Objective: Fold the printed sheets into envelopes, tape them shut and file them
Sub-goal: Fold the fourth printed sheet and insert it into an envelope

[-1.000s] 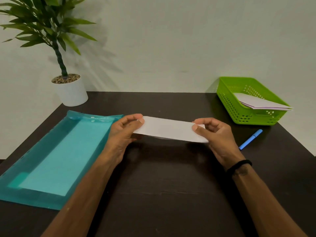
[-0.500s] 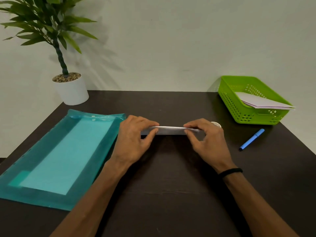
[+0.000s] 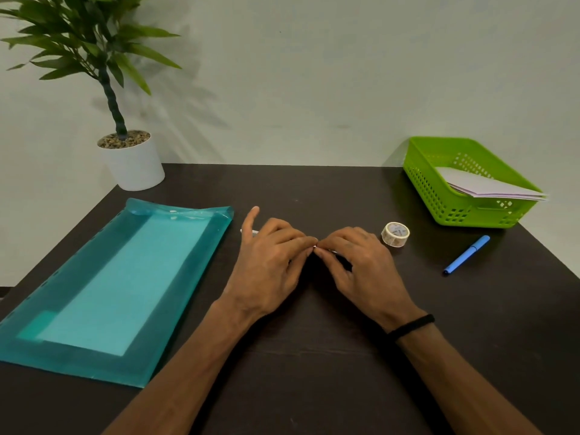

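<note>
The folded white sheet (image 3: 248, 231) lies on the dark table (image 3: 314, 387), almost wholly hidden under my hands. Only a sliver shows by my left thumb side and another where my fingertips meet. My left hand (image 3: 273, 262) covers its left part with the index finger lifted. My right hand (image 3: 361, 262) covers its right part with curled fingers. Both hands' fingertips meet at the middle and pinch the sheet. A tape roll (image 3: 395, 234) lies just right of my right hand. The green basket (image 3: 439, 196) at the far right holds folded white envelopes (image 3: 483, 186).
A teal plastic folder (image 3: 119, 287) with a pale sheet inside lies flat at the left. A blue pen (image 3: 466, 254) lies in front of the basket. A potted plant (image 3: 131, 164) stands at the back left corner against the wall.
The sheet, held up flat a second ago, was folded narrower and brought down to the table. My hands slid from its ends to its middle, uncovering the tape roll.
</note>
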A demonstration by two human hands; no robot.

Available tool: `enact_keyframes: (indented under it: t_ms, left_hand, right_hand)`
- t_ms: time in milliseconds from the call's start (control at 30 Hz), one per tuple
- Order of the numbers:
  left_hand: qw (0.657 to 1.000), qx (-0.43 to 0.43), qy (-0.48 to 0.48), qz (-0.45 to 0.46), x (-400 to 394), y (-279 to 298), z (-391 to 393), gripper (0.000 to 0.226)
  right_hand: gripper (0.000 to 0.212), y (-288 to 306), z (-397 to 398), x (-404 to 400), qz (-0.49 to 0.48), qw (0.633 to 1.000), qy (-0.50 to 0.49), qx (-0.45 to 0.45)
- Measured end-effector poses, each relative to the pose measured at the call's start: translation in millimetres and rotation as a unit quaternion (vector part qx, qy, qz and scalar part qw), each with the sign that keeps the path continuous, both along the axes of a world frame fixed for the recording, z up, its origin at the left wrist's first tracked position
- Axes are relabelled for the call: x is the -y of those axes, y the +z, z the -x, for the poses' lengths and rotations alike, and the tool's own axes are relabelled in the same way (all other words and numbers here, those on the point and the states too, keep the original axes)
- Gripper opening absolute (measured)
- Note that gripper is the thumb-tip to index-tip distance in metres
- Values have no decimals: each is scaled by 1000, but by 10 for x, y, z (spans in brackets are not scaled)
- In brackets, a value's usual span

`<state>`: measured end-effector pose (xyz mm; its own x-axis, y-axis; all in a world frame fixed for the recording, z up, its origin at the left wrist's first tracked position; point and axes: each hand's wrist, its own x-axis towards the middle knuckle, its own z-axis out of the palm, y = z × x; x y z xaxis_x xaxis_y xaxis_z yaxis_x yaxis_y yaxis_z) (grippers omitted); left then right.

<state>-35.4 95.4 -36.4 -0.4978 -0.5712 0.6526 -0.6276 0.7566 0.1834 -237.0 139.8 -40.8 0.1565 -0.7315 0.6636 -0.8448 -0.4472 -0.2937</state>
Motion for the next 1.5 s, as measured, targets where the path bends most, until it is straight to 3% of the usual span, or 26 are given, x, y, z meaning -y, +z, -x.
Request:
enact_keyframes:
  t_ms: [433, 767, 1067, 1300, 1400, 1500]
  left_hand:
    - [996, -53, 75, 13, 133, 103, -182, 14]
    - [974, -203, 104, -3, 235, 157, -319, 8]
    - [933, -331, 98, -102, 204, 212, -275, 9]
    - [840, -489, 130, -197, 251, 312, -379, 23]
    - [836, -491, 119, -214, 250, 293, -360, 23]
    - [847, -476, 78, -222, 233, 275, -308, 21]
  right_hand:
    - [6, 62, 100, 25, 40, 999, -5, 22]
    - [2, 157, 145, -33, 42, 994, -32, 95]
    - [5, 194, 163, -41, 41, 989, -67, 126]
    - [10, 215, 328, -13, 25, 969, -103, 221]
    - [5, 215, 305, -23, 36, 964, -93, 247]
    - [21, 185, 237, -33, 75, 973, -87, 198]
